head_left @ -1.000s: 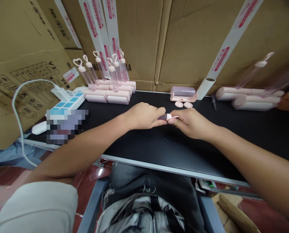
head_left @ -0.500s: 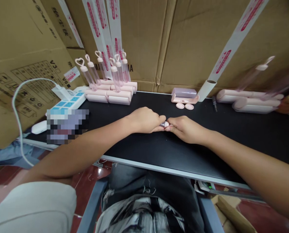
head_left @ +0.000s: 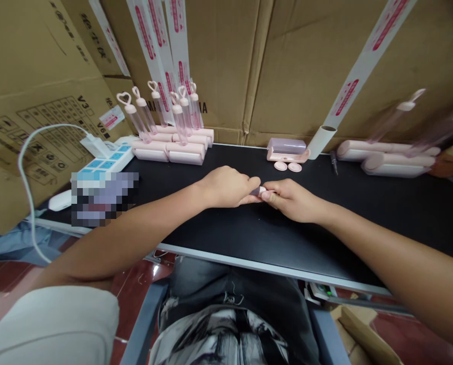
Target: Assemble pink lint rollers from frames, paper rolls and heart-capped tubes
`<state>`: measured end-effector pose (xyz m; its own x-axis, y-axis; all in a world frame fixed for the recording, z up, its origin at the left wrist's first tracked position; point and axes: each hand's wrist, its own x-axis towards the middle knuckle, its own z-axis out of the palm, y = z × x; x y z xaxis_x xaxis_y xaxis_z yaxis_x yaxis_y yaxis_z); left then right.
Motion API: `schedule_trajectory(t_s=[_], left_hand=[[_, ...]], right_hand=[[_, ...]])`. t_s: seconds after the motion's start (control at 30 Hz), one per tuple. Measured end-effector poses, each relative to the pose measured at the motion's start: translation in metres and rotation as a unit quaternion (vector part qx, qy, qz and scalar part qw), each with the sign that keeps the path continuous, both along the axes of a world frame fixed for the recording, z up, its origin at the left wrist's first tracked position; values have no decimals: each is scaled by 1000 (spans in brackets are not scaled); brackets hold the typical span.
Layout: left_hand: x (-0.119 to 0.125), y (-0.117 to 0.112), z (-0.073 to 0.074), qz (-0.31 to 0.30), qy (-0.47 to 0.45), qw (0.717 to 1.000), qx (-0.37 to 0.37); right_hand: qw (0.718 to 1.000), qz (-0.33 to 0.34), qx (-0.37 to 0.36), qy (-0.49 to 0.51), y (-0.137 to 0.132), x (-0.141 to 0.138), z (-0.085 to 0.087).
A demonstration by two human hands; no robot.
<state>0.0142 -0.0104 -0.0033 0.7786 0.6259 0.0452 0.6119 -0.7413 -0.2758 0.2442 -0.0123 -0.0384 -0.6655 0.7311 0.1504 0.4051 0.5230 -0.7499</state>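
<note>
Over the middle of the black table, my left hand (head_left: 228,187) is closed round a small clear tube (head_left: 255,192), most of which is hidden in the palm. At the tube's right end shows a pale pink cap (head_left: 263,190), pinched between the thumb and fingers of my right hand (head_left: 292,200). The cap's handle is mostly covered by those fingers. Behind my hands lie a pink case with a clear lilac cover (head_left: 287,147) and two pink oval discs (head_left: 287,166).
Pink cases with upright heart-topped tubes (head_left: 169,147) stand back left, more pink cases (head_left: 399,165) back right. Beside the middle case are a white cardboard tube (head_left: 322,142) and a small dark pointed tool (head_left: 334,165). A power strip (head_left: 106,165) with a white cable sits left.
My right-hand fingers have shifted slightly on the cap, and the joined tube and cap have tilted a little. Both hands keep their grip; the view has moved slightly.
</note>
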Motion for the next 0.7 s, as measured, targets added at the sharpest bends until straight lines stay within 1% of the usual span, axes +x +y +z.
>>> schedule_trajectory(t_s=[0.03, 0.07, 0.13, 0.17, 0.2, 0.27, 0.37, 0.47, 0.6, 0.7], left_hand=[[0, 0, 0, -2, 2, 1000, 4], [-1, 0, 0, -5, 4, 1000, 10], [-1, 1, 1, -10, 3, 1000, 23], [-1, 1, 1, -13, 1, 1000, 29], [-1, 1, 1, -15, -2, 999, 34], [0, 2, 1, -18, -4, 999, 39], [0, 3, 1, -16, -2, 999, 40], [-1, 3, 0, -10, -5, 999, 46], [-1, 4, -2, -13, -10, 999, 47], [-2, 4, 0, -8, -29, 999, 36]], right_hand=[[997, -6, -68, 20, -1, -1, 0], [989, -14, -144, 42, -1, -2, 1], [954, -38, -285, 83, -3, -3, 3], [934, -51, -341, 100, -3, -3, 5], [915, -60, -383, 111, -3, -3, 8], [890, -65, -435, 121, -2, -2, 12], [872, -62, -469, 128, 0, 0, 14], [869, -56, -472, 142, 2, 1, 12], [873, -43, -465, 142, 3, 1, 11], [886, -38, -440, 144, 2, 1, 11]])
